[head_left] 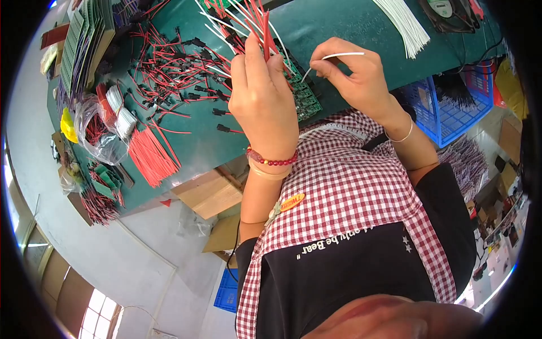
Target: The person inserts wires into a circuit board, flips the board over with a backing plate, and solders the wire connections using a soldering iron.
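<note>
I see the green table (195, 138) spanning ten to one o'clock, green circuit board (307, 101) at twelve! Left hand (262, 96), at the board's nine o'clock: fingers closed round red wires (266, 28). Right hand (361, 76), at its three: thumb and fingertips pinching one thin white wire (351, 54).

- Thin white wire (345, 55)
- Long red-and-white wire bundle (266, 25)
- Green rectangular circuit board (307, 103)
- Dark green flat worktop (333, 22)
- Maroon-and-white gingham cloth apron (350, 175)
- Blue slatted plastic crate (458, 122)
- Dark-red round-bead bracelet (278, 163)
</note>
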`<state>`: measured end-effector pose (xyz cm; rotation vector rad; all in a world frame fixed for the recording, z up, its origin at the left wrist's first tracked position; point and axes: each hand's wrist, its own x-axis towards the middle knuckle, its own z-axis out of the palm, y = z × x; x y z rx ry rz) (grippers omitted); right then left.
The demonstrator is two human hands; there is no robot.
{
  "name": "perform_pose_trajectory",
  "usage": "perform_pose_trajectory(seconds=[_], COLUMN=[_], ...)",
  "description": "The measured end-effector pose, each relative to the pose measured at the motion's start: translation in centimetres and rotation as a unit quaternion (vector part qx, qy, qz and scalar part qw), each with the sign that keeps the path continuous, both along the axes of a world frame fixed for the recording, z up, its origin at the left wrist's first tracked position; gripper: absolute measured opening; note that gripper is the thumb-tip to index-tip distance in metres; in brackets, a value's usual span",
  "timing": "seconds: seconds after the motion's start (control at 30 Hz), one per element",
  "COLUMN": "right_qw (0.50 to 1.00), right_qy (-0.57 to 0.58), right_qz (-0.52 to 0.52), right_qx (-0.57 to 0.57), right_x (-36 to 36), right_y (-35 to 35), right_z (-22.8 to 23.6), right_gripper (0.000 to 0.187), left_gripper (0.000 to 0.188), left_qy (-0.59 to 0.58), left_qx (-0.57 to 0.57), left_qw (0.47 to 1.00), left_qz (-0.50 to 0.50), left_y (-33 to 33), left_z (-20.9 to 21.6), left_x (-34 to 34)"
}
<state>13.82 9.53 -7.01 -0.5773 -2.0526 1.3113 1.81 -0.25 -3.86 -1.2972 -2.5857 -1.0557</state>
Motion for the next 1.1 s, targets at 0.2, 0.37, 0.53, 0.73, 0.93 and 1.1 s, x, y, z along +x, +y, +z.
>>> perform_pose_trajectory(seconds=[0.2, 0.37, 0.53, 0.73, 0.93, 1.1], right_qw=[0.998, 0.995, 0.996, 0.996, 0.995, 0.994], right_qy=[0.012, 0.01, 0.016, 0.016, 0.014, 0.015], right_qz=[0.006, 0.016, 0.021, 0.028, 0.023, 0.025], right_qx=[0.063, 0.095, 0.082, 0.088, 0.093, 0.106], right_x=[-0.1, -0.2, -0.1, -0.3, -0.4, -0.4], right_y=[0.0, 0.3, 0.3, 0.3, 0.3, 0.3], right_z=[0.1, 0.4, 0.6, 0.2, 0.0, 0.4], right_gripper=[0.011, 0.013, 0.013, 0.012, 0.012, 0.012], left_gripper=[0.016, 0.011, 0.011, 0.014, 0.015, 0.013], left_qy=[-0.076, -0.111, -0.156, -0.094, -0.057, -0.032], left_qx=[0.078, 0.096, 0.114, 0.129, 0.125, 0.112], left_qw=[0.994, 0.989, 0.981, 0.987, 0.991, 0.993], left_qz=[-0.029, -0.034, -0.032, 0.002, 0.001, -0.016], left_y=[-0.2, -0.6, -1.5, -1.7, -1.6, -1.5], left_z=[-0.4, 0.3, 1.2, 0.9, 0.2, 0.2], left_x=[-0.2, 0.1, 0.5, 0.7, 0.7, 0.9])
